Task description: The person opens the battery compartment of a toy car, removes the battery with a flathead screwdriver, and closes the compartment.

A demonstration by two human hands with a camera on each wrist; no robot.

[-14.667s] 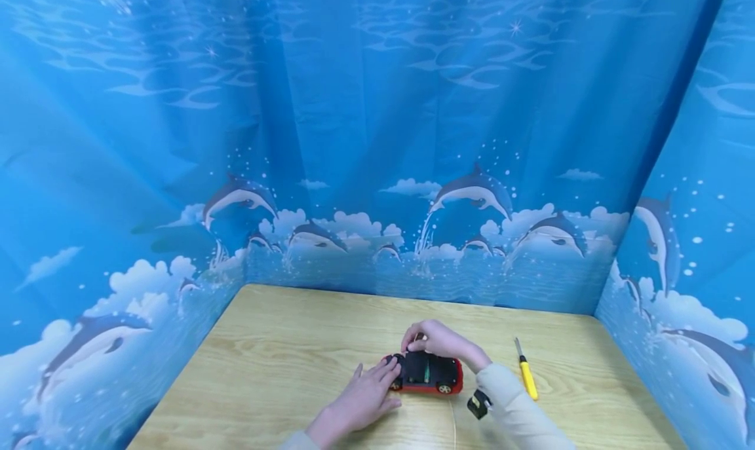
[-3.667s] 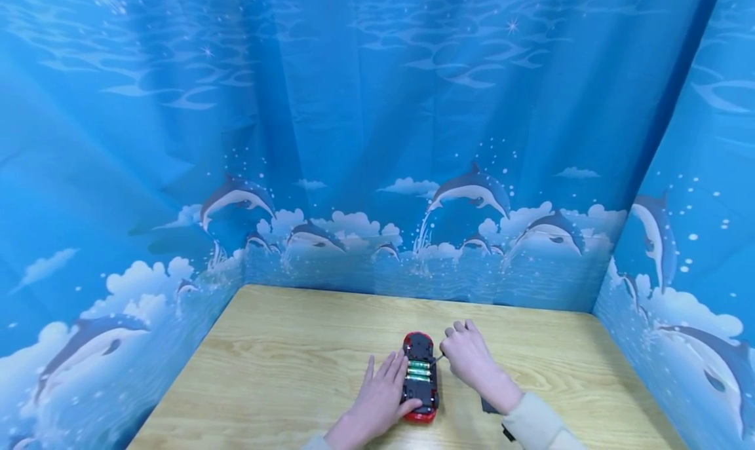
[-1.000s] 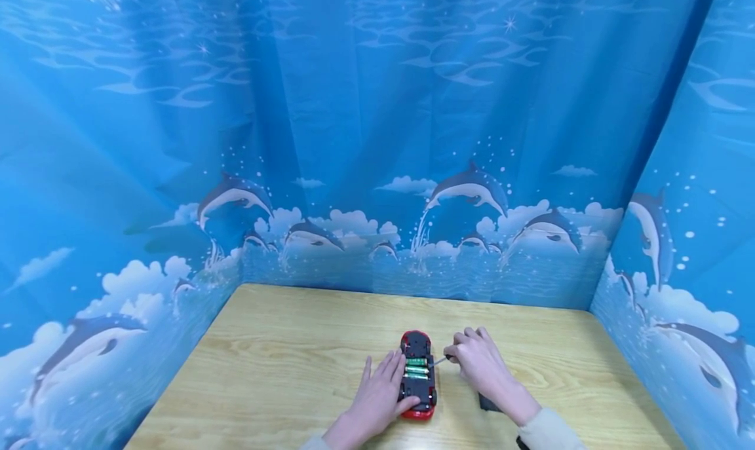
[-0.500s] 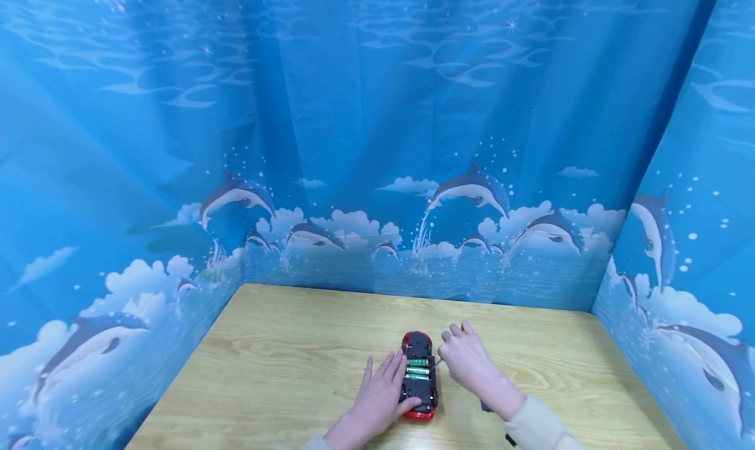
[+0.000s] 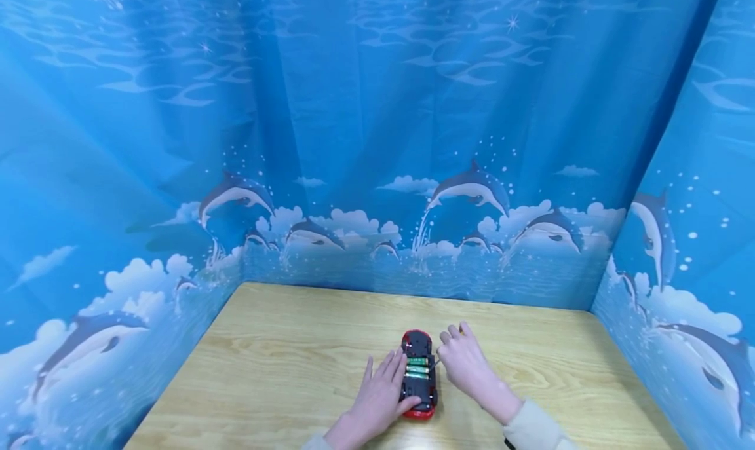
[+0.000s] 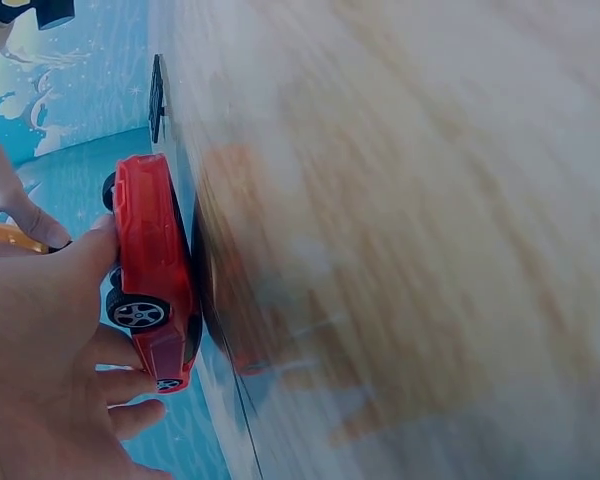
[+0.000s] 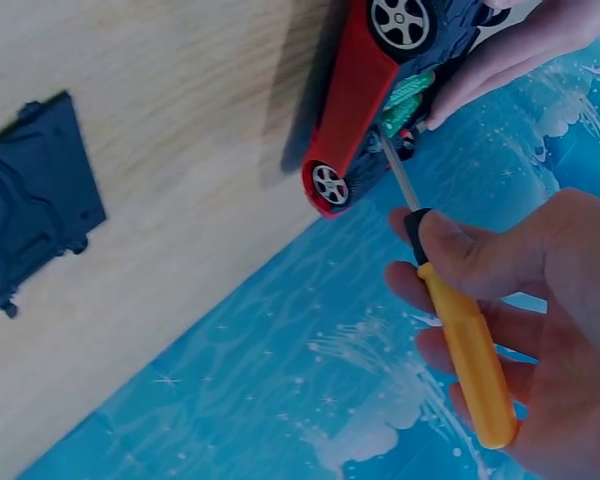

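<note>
A red toy car (image 5: 417, 345) lies upside down, its black underside up and green batteries (image 5: 417, 369) showing in the open bay. My left hand (image 5: 373, 397) rests along its left side, fingers extended, thumb on the near end; a red flank with silver-spoked wheels shows in the left wrist view. My right hand (image 5: 468, 366) grips a yellow-handled screwdriver (image 7: 470, 355), thumb by its black collar. The shaft slants to the bay's right edge beside the batteries, where the tip is hidden.
A black plastic cover (image 7: 40, 190) with small tabs lies on the wooden table (image 5: 283, 358), to the car's right and hidden behind my right arm in the head view. A blue dolphin-print curtain (image 5: 366, 142) hangs round the table.
Since the oldest frame, the car has turned lengthwise and my right hand has picked up the screwdriver. Over the last second that hand shifted slightly left toward the car; my left hand stayed put.
</note>
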